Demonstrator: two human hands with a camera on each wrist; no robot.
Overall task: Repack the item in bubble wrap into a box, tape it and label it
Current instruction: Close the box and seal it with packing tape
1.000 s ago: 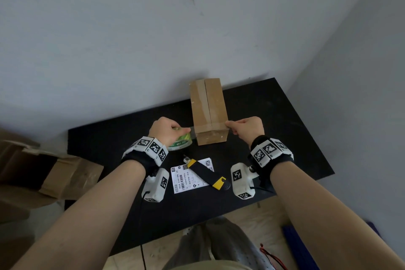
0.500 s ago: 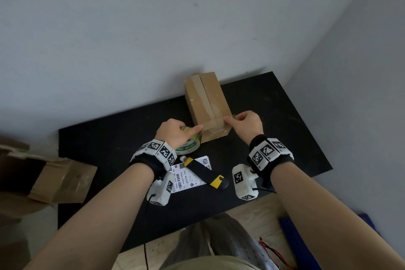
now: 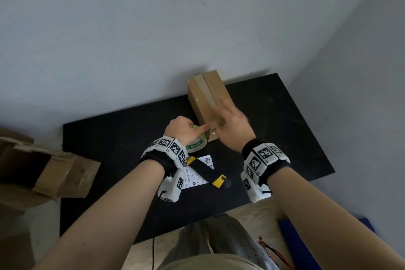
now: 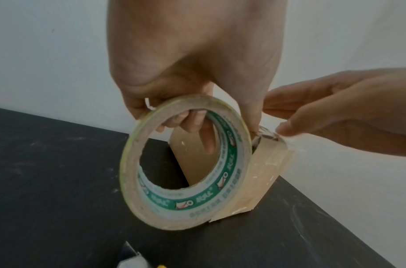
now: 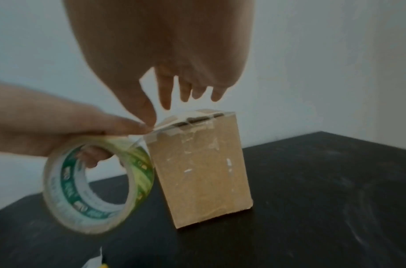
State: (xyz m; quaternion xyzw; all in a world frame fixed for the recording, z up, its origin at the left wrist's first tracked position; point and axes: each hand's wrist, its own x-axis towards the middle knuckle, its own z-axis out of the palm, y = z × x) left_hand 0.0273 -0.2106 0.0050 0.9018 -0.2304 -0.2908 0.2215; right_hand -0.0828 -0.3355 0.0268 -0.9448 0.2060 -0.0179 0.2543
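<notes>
A tall brown cardboard box (image 3: 208, 98) stands at the back of the black table (image 3: 274, 138), with tape along its top seam. My left hand (image 3: 186, 130) grips a roll of clear tape (image 3: 196, 144) at the box's near left corner, fingers through the green-printed core (image 4: 185, 163). Its index finger holds the stretched tape against the box's top edge. My right hand (image 3: 228, 120) hovers over the near end of the box top (image 5: 201, 163), fingers spread and straight. Its thumb (image 5: 146, 112) touches the tape beside the left index finger. The wrapped item is not visible.
A white shipping label (image 3: 197, 173) lies near the table's front edge with a black and yellow utility knife (image 3: 210, 173) across it, just behind my left wrist. An open cardboard box (image 3: 54, 173) sits off the table's left edge. Walls close in behind and on the right.
My right hand let go of the tape end at the box's right side, spread its fingers and moved onto the box top. My left hand brought the roll up against the box's corner.
</notes>
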